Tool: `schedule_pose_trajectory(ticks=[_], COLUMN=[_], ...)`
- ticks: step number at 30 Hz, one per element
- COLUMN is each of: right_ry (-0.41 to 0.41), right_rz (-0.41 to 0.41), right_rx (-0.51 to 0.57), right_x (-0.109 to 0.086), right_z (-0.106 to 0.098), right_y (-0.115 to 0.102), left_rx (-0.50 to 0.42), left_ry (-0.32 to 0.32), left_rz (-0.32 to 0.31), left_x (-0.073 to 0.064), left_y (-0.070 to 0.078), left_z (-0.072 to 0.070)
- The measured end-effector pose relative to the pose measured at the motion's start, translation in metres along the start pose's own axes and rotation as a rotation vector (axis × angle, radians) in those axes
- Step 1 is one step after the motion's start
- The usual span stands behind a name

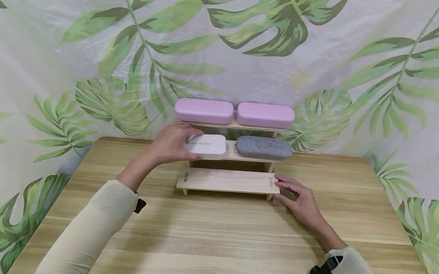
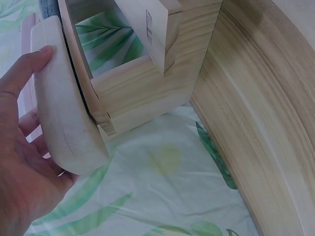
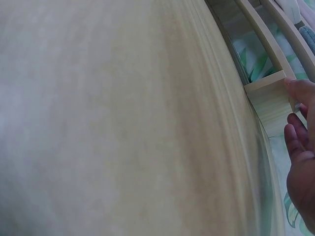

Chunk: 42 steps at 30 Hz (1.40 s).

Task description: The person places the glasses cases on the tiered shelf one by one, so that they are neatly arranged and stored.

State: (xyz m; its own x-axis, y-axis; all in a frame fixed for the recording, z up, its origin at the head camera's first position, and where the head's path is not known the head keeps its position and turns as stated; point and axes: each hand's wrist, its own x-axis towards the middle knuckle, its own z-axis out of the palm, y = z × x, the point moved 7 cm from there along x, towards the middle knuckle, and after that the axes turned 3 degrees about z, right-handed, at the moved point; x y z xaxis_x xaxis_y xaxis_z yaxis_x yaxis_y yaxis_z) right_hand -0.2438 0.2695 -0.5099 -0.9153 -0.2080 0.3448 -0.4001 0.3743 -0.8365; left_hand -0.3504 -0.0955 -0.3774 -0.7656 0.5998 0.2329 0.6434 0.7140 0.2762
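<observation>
My left hand (image 1: 173, 144) grips a white glasses case (image 1: 206, 144) by its left end, thumb at the front and fingers behind. The case lies at the left of the middle step of a three-step wooden display rack (image 1: 227, 180). In the left wrist view, the white case (image 2: 69, 103) overhangs the rack's side a little. At the lowest step's right end, my right hand (image 1: 299, 201) holds the rack with thumb and fingers at its two corners. The right wrist view has the thumb on the step's front edge, with the hand (image 3: 302, 142) partly cut off.
A grey felt glasses case (image 1: 264, 147) sits to the right of the white one. Two pink glasses cases (image 1: 204, 111) stand side by side on the top step. The rack is at the back of a wooden table (image 1: 207, 252), before a leaf-print cloth (image 1: 250, 77).
</observation>
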Motion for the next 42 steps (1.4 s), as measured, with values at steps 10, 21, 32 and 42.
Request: schedule_pose_trajectory(ticks=[10,21,32,42], right_ry=[0.008,0.008,0.001,0.0], right_rz=[0.0,-0.001,-0.008,0.01], right_rx=[0.01,0.004,0.044,0.034], right_x=[-0.001,-0.001,-0.001,-0.001], right_z=[0.001,0.0,0.001,0.0], right_y=[0.0,-0.002,0.0,-0.001], left_rx=[0.004,0.014,0.022,0.028], left_ry=[-0.013,-0.041,-0.049,-0.054], left_rz=[-0.024,-0.037,-0.04,-0.042], left_x=[0.003,0.007,0.009,0.01], left_y=[0.003,0.012,0.014,0.016], left_z=[0.003,0.006,0.009,0.01])
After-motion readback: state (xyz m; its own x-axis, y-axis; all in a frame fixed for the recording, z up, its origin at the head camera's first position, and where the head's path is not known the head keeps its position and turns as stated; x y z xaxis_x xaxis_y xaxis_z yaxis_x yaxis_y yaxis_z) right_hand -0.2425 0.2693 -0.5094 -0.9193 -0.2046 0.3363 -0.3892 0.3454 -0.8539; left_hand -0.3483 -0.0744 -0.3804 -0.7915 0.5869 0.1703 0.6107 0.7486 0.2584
